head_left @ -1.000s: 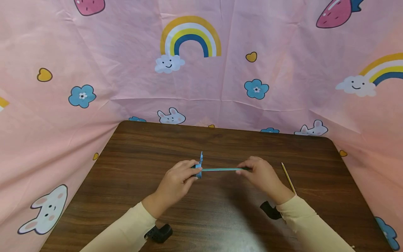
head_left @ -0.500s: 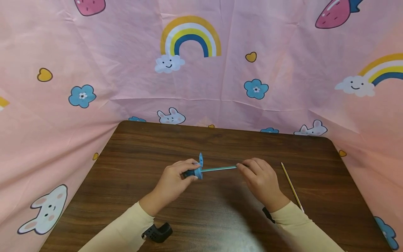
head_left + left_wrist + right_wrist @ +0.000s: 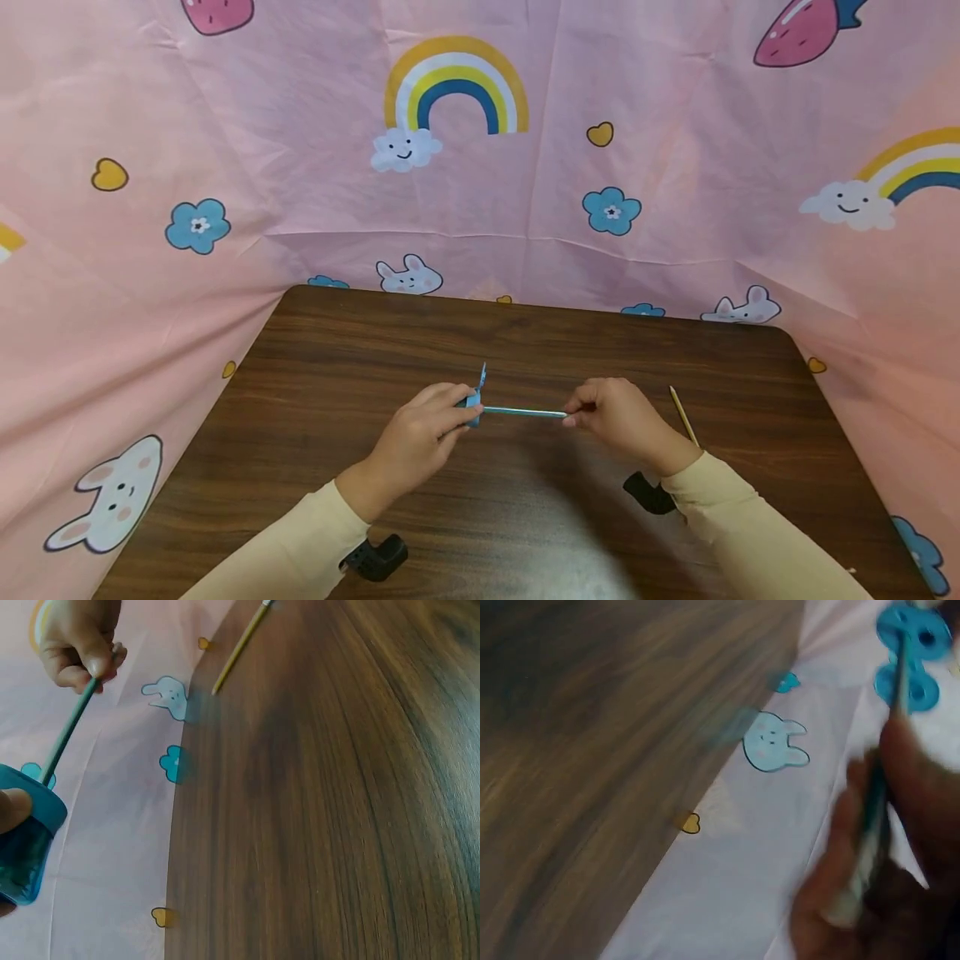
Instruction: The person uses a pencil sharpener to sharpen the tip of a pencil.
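Observation:
A blue pencil sharpener (image 3: 473, 410) with a see-through shavings box (image 3: 24, 862) is gripped by my left hand (image 3: 411, 437) above the table. Its flip lid (image 3: 482, 377) stands raised, and the right wrist view shows round holes in its blue top (image 3: 922, 634). One end of a green pencil (image 3: 525, 412) sits in a sharpener hole. Near the pencil's other end, my right hand (image 3: 624, 421) pinches it between thumb and fingers. The pencil lies nearly level between both hands; its tip is hidden inside the sharpener.
A yellow pencil (image 3: 682, 414) lies on the dark wooden table (image 3: 360, 333), partly behind the right forearm in the head view. Pink patterned cloth (image 3: 315, 125) hangs behind the table and at its sides. Black wrist devices (image 3: 378, 557) hang under both sleeves.
My right hand rolled over the pencil, then back, and the pencil's held end dropped slightly. The sharpener turned a little in my left hand, so its lid again shows edge-on.

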`<state>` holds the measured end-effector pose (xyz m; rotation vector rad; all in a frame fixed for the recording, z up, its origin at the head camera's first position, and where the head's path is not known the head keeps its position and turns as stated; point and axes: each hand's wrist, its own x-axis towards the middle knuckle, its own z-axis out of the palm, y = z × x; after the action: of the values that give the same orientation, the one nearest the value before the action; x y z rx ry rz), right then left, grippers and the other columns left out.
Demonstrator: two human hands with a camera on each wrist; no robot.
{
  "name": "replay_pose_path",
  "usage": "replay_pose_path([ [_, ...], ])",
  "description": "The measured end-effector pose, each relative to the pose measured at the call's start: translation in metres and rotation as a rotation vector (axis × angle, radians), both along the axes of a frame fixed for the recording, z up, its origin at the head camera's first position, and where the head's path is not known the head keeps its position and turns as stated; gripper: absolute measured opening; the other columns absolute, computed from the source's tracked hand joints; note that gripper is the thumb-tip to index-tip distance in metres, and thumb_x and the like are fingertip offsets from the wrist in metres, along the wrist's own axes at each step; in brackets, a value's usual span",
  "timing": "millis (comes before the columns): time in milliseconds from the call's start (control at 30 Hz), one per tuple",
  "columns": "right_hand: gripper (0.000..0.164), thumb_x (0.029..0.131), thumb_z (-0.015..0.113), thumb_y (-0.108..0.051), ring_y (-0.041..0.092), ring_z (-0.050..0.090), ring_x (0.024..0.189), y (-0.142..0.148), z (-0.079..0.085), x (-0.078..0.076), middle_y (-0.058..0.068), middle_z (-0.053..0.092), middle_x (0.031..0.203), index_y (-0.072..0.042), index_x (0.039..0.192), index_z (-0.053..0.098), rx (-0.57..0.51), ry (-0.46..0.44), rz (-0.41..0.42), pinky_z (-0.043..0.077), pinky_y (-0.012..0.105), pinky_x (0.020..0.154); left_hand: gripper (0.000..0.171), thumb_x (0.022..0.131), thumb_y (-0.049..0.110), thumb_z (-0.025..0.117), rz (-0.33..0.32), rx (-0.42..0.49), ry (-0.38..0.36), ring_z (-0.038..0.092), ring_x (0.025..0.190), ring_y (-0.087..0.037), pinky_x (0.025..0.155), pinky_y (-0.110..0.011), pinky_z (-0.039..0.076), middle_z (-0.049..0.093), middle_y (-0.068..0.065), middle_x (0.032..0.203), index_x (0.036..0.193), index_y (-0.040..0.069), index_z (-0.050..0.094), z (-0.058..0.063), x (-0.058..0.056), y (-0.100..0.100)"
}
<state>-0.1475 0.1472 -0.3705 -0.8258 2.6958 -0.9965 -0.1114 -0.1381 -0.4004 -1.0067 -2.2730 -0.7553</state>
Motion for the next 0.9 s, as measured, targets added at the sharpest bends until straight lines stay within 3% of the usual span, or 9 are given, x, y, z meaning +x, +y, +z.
replay_pose_path([
  [100, 0.007, 0.088, 0.068, -0.007, 0.008, 0.051, 0.06, 0.007, 0.007, -0.01, 0.001, 0.065, 0.074, -0.002, 0.088, 0.075, -0.059, -0.35, 0.062, 0.047, 0.025, 0.055, 0.035, 0.067, -0.011, 0.08, -0.048, 0.001, 0.089, 0.063, 0.101, -0.029, 0.081, -0.031, 0.058, 0.07, -0.014, 0.106, 0.099, 0.001, 0.075, -0.002, -0.002, 0.0],
  [200, 0.014, 0.093, 0.062, -0.006, 0.009, 0.04, 0.053, 0.012, 0.01, -0.016, 0.003, 0.058, 0.068, 0.004, 0.09, 0.072, -0.107, -0.506, 0.121, 0.04, 0.025, 0.051, 0.036, 0.068, -0.016, 0.077, -0.09, 0.024, 0.147, 0.063, 0.1, -0.028, 0.081, -0.03, 0.058, 0.07, -0.013, 0.105, 0.099, 0.002, 0.075, -0.001, -0.003, 0.0],
  [333, 0.018, 0.096, 0.059, -0.008, 0.009, 0.043, 0.055, 0.013, 0.013, -0.015, 0.0, 0.06, 0.07, 0.004, 0.093, 0.071, -0.096, -0.485, 0.119, 0.041, 0.025, 0.051, 0.024, 0.082, -0.011, 0.069, -0.121, 0.05, 0.174, 0.062, 0.101, -0.027, 0.084, -0.029, 0.057, 0.069, -0.012, 0.106, 0.1, 0.003, 0.074, 0.0, -0.008, -0.001],
  [400, 0.018, 0.096, 0.059, -0.009, 0.01, 0.046, 0.057, 0.013, 0.014, -0.014, -0.001, 0.061, 0.072, 0.004, 0.095, 0.072, -0.081, -0.462, 0.104, 0.044, 0.025, 0.052, 0.023, 0.084, -0.01, 0.067, -0.125, 0.052, 0.171, 0.062, 0.101, -0.027, 0.085, -0.029, 0.056, 0.069, -0.011, 0.106, 0.1, 0.004, 0.074, 0.0, -0.009, -0.001],
  [600, 0.018, 0.096, 0.06, -0.011, 0.013, 0.05, 0.062, 0.016, 0.014, -0.013, 0.0, 0.062, 0.073, 0.003, 0.095, 0.072, -0.061, -0.443, 0.079, 0.047, 0.027, 0.055, 0.037, 0.067, -0.017, 0.076, -0.116, 0.054, 0.15, 0.063, 0.101, -0.028, 0.085, -0.03, 0.056, 0.07, -0.013, 0.106, 0.1, 0.002, 0.074, 0.0, -0.01, 0.0],
  [900, 0.019, 0.096, 0.06, -0.012, 0.019, 0.056, 0.068, 0.029, 0.01, -0.01, 0.0, 0.062, 0.076, 0.003, 0.101, 0.071, -0.095, -0.416, 0.042, 0.052, 0.035, 0.058, 0.034, 0.068, -0.01, 0.08, 0.013, 0.176, 0.008, 0.062, 0.103, -0.028, 0.081, -0.036, 0.058, 0.069, -0.012, 0.109, 0.101, -0.003, 0.074, 0.004, -0.007, -0.009],
])
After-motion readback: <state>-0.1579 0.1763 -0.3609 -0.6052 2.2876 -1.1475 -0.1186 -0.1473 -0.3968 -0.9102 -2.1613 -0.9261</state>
